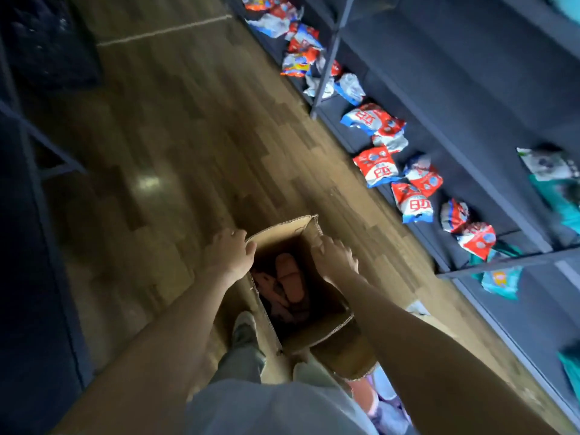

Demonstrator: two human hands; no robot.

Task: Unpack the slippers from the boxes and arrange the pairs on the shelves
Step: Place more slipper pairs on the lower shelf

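i grip the box (pixel 284 230) in the lower centre by its rim, left hand (pixel 230 252) and right hand (pixel 334 259) each curled over an edge. pinkish slippers (pixel 290 279) lie deep inside (dim down there). best to steady it one-handed, then lift pairs toward the shelves (pixel 439 98) at right.

"That dark shelving unit (pixel 439 89), what lies in front of it?"

"Brown wood-plank floor (pixel 175 136), running along its foot. A pale line (pixel 163 30) crosses the boards towards its far end, and a patch of glare (pixel 147 183) shines well out from it."

"And on it?"

"Red, white and blue packets (pixel 376 167) strewn along its low shelf, with teal packets (pixel 499 284) at the nearer end. Across the aisle from it stands another dark rack (pixel 34 158)."
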